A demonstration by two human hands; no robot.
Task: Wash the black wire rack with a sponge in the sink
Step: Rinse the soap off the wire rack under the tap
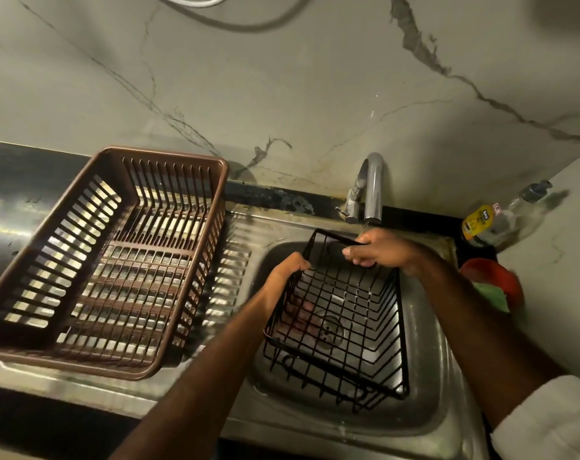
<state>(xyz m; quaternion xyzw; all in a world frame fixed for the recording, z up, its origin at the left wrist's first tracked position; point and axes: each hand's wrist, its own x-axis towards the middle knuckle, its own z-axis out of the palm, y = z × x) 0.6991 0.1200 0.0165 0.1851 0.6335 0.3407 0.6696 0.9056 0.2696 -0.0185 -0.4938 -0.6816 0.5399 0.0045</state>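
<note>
The black wire rack [348, 327] is held tilted over the steel sink [424, 406], its open side facing me. My left hand [287, 273] grips its left rim, fingers curled under the wires. My right hand [378, 249] grips the far top rim, right under the spout of the chrome tap [372, 190]. A thin stream of water falls onto that hand. A green sponge [491, 295] lies in a red bowl [501, 277] at the sink's right side, apart from both hands.
A large brown plastic dish basket [116, 260] sits on the ribbed steel drainboard to the left. A dish soap bottle [481, 224] and a clear pump bottle [527, 200] stand in the back right corner. A marble wall rises behind the tap.
</note>
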